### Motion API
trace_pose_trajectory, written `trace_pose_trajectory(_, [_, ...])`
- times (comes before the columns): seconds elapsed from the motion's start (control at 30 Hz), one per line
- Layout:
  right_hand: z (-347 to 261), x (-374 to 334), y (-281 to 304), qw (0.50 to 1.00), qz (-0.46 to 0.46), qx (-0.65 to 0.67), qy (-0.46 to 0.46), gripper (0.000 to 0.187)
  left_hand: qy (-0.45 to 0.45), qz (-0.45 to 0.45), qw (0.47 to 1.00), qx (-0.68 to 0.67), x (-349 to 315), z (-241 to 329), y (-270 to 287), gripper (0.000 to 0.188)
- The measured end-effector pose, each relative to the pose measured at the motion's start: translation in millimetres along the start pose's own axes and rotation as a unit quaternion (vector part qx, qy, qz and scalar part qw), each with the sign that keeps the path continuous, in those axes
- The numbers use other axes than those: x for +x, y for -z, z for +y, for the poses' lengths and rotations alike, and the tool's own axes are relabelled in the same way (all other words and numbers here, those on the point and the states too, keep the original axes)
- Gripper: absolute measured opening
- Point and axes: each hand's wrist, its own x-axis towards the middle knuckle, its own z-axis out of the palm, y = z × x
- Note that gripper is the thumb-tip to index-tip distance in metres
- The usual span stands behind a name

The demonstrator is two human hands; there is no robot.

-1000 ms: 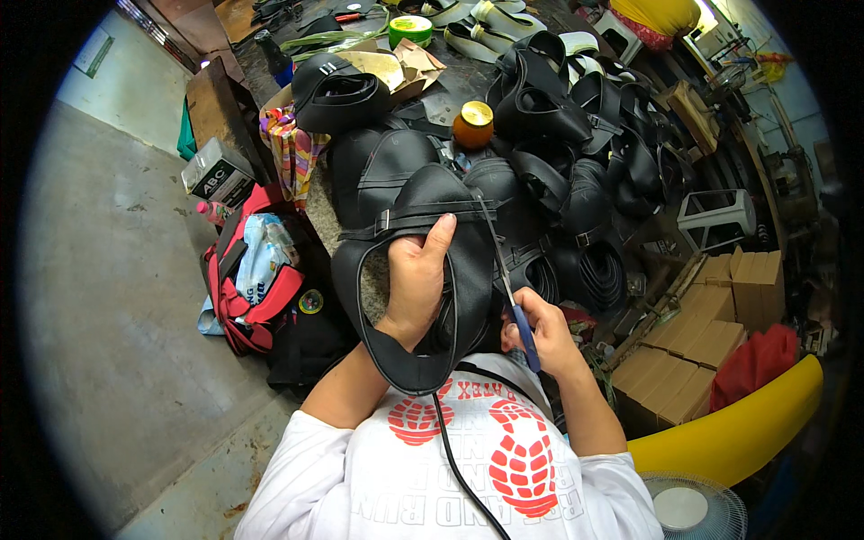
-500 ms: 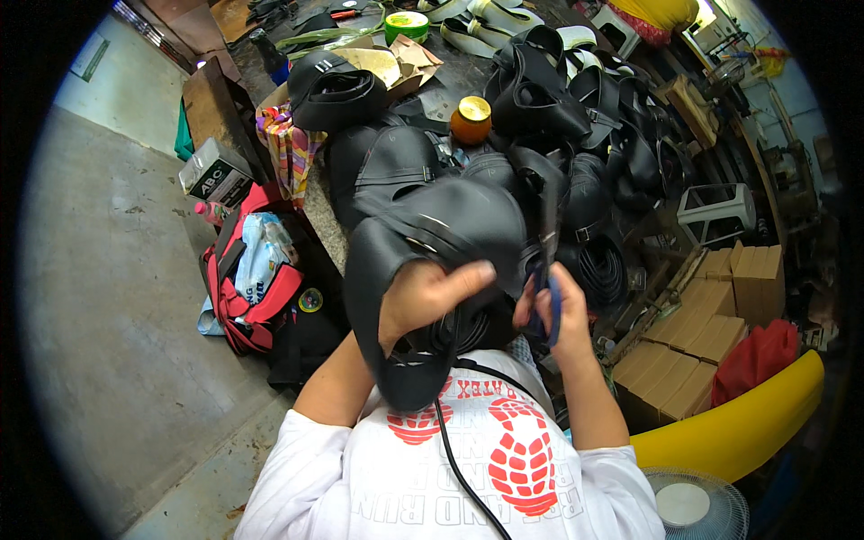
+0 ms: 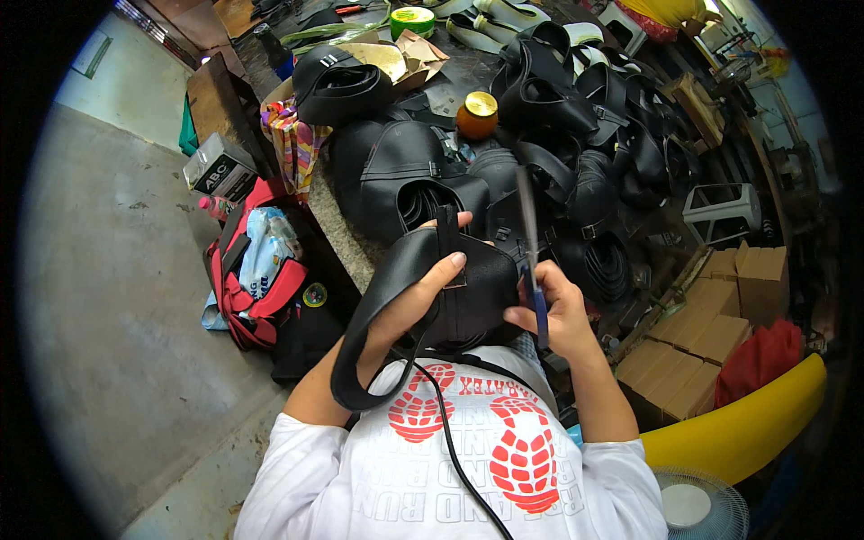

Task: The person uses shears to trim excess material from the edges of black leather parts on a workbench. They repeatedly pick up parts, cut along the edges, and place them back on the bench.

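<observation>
A black leather shoe upper point(image 3: 489, 274) with a buckled strap is gripped in my left hand point(image 3: 421, 290), thumb on top and fingers behind. One wide band of the piece loops down over my left wrist. My right hand point(image 3: 560, 308) is closed round scissors point(image 3: 541, 315) with blue handles. Their blades point up and away, just right of the upper and apart from it; motion blurs them, so whether they are parted is unclear. Past my hands, more black uppers point(image 3: 391, 162) with buckles lie heaped on the table.
An orange jar with a yellow lid point(image 3: 477, 115) and a green tub point(image 3: 412, 22) stand among the pieces. Pale straps point(image 3: 486, 27) lie at the far edge. Left are a red bag point(image 3: 243, 279) and a tin point(image 3: 219, 168); right, cardboard boxes point(image 3: 693, 346) and a yellow curved surface point(image 3: 747, 414).
My left hand has turned the upper so its buckled strap faces up under my thumb. The scissors have shifted slightly left, still in my right hand.
</observation>
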Motion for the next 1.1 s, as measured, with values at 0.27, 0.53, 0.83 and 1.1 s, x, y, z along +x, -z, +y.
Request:
trace_pose_trajectory(0.27, [14.1,-6.6,33.1,0.970,-0.195,-0.102,-0.100,0.034,0.111,-0.014,0.992,0.066,-6.4,25.7,27.4,0.019])
trace_pose_trajectory(0.53, [8.7,-4.9,21.2,0.978,-0.155,-0.119,-0.076,0.037,0.107,-0.005,0.986,0.131,-7.0,33.5,17.9,0.018])
trace_pose_trajectory(0.83, [9.1,-7.1,17.2,0.978,-0.153,-0.002,-0.141,0.020,0.113,-0.015,0.981,0.157,-5.5,35.2,20.0,0.021])
trace_pose_trajectory(1.1, [14.8,-2.0,8.1,0.984,-0.081,0.135,-0.087,0.046,-0.039,0.050,0.998,-0.005,17.2,6.7,-0.1,0.022])
